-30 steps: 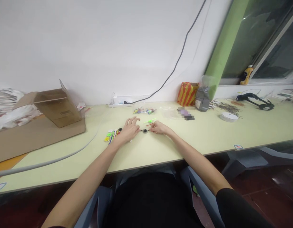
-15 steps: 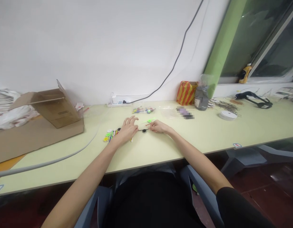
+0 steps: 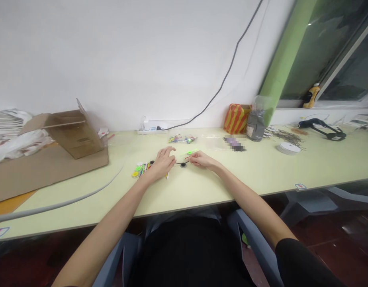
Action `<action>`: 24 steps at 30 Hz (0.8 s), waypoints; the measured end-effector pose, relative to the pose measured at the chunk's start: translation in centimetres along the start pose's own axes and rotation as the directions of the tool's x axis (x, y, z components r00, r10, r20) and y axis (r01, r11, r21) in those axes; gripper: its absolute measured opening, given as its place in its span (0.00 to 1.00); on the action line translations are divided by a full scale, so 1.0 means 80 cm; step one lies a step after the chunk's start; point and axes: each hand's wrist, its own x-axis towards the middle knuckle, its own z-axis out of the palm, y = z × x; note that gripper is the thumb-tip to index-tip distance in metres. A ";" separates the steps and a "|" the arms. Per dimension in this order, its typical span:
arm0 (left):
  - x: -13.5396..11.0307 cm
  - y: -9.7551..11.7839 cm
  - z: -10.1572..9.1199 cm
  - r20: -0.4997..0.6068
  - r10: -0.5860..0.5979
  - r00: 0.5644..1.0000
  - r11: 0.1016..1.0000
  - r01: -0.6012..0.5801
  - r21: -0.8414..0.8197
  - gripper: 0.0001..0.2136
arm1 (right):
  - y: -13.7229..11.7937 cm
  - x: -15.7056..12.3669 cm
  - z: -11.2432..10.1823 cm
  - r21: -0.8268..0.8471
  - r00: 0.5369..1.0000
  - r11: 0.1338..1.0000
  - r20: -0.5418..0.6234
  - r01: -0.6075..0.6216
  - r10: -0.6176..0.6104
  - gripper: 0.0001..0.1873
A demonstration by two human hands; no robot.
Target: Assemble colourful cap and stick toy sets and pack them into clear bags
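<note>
My left hand (image 3: 163, 163) and my right hand (image 3: 202, 160) rest low over the pale green tabletop (image 3: 231, 175). Between them lies a small black disc (image 3: 183, 164) on a thin dark rod (image 3: 179, 162). My right fingertips pinch the rod's end, and my left thumb is close to its other end. A bright green plastic piece (image 3: 188, 152) lies just above the rod. To the left of my left hand sits a heap of coloured plastic parts (image 3: 141, 169). The objects are too small to show how my left hand touches the rod.
A small bag of coloured parts (image 3: 182, 139) lies behind my hands. Along the wall are a power strip (image 3: 151, 129), a striped bag (image 3: 236, 118) and a grey jar (image 3: 255, 126). A cardboard box (image 3: 75, 133) stands at left, and a white tape roll (image 3: 288, 148) lies at right.
The whole view has shifted slightly. My hands stay almost in place around the black disc, and the disc has not visibly moved.
</note>
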 end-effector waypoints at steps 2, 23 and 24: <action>0.000 -0.001 0.002 -0.004 -0.003 1.000 1.000 0.003 -0.017 0.15 | 0.001 0.000 0.001 0.019 1.000 1.000 -0.002 0.007 -0.007 0.16; 0.006 0.002 -0.008 -0.094 -0.084 0.992 0.991 0.074 -0.112 0.13 | -0.001 0.005 -0.014 0.150 0.991 0.987 -0.131 0.055 -0.035 0.21; 0.006 0.002 -0.008 -0.090 -0.082 0.992 0.992 0.072 -0.108 0.14 | 0.000 0.005 -0.017 0.134 0.991 0.991 -0.132 0.032 -0.015 0.21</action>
